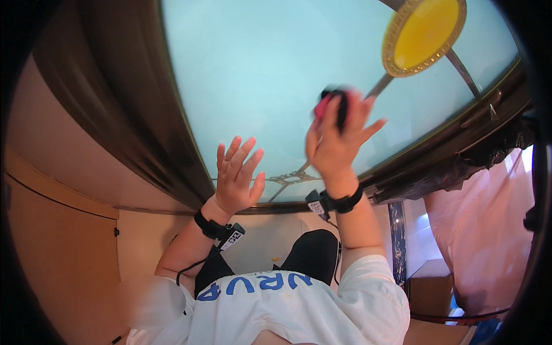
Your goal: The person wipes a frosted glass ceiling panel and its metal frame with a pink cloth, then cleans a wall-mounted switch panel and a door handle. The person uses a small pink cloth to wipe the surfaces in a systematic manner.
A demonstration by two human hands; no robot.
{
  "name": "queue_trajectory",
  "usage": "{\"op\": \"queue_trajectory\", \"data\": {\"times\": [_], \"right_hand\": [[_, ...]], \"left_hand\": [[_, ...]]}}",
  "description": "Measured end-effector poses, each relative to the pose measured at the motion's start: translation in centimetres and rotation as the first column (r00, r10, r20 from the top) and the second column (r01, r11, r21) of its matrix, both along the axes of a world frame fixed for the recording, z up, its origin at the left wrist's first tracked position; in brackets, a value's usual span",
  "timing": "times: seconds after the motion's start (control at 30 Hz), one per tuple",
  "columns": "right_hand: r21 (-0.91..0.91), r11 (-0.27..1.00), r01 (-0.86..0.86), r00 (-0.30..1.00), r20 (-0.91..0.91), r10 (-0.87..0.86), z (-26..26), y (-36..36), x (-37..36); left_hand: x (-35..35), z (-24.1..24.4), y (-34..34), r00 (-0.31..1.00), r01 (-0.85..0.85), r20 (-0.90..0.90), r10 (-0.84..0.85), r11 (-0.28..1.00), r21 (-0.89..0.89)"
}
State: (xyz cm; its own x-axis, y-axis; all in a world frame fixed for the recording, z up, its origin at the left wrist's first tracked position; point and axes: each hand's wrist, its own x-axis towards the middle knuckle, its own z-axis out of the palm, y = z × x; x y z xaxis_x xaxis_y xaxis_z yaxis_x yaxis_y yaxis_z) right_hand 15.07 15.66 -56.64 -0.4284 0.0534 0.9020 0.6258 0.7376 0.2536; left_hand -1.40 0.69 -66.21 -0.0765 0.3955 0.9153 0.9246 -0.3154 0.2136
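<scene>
In front of me spans a pale blue glass panel (pixel 258 77) in a dark brown moulded frame (pixel 142 103). My right hand (pixel 338 148) is up against its lower middle with a pink and black object (pixel 343 110), blurred and partly covered by the fingers. What that object is, I cannot tell. My left hand (pixel 237 181) holds nothing; its fingers are spread near the panel's lower left corner, and whether they touch the glass is unclear. A yellow oval medallion (pixel 424 34) with a gold beaded rim sits on the glass, above and right of my right hand.
Thin dark bars with a small scrollwork ornament (pixel 293 177) cross the glass. Dark plastic film (pixel 448 181) hangs along the frame's right edge, beside a pink curtain-like sheet (pixel 483 233). A brown box (pixel 431 286) stands low on the right. At left is a wooden door (pixel 64 258).
</scene>
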Motion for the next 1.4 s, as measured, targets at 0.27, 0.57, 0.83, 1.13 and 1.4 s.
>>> {"op": "queue_trajectory", "data": {"times": [0.27, 0.57, 0.83, 1.13, 1.4], "right_hand": [[0.089, 0.991, -0.104, 0.994, 0.049, 0.100, -7.3, -1.3, -1.5], [-0.017, 0.997, -0.074, 0.910, 0.409, 0.074, -20.1, 0.0, 5.8], [-0.157, 0.985, -0.064, 0.989, -0.145, 0.041, -4.7, -3.3, -3.0], [0.005, 0.984, 0.179, 0.932, -0.322, -0.168, 0.8, 0.5, 3.1], [-0.045, 0.930, -0.366, 0.915, -0.201, 0.350, 0.8, -3.0, -4.5]], "left_hand": [[-0.4, -3.2, 0.9, 0.981, -0.169, -0.103, 0.162, 0.984, -0.064], [-0.1, -3.8, 1.2, 0.970, -0.212, -0.137, 0.203, 0.976, -0.052], [0.1, -4.2, 1.7, 0.980, -0.146, -0.140, 0.145, 0.989, -0.002], [-0.6, -4.1, 2.6, 0.848, -0.410, -0.371, 0.378, 0.912, -0.007], [0.1, -4.4, 2.9, 0.920, -0.321, -0.277, 0.276, 0.938, -0.132]]}}
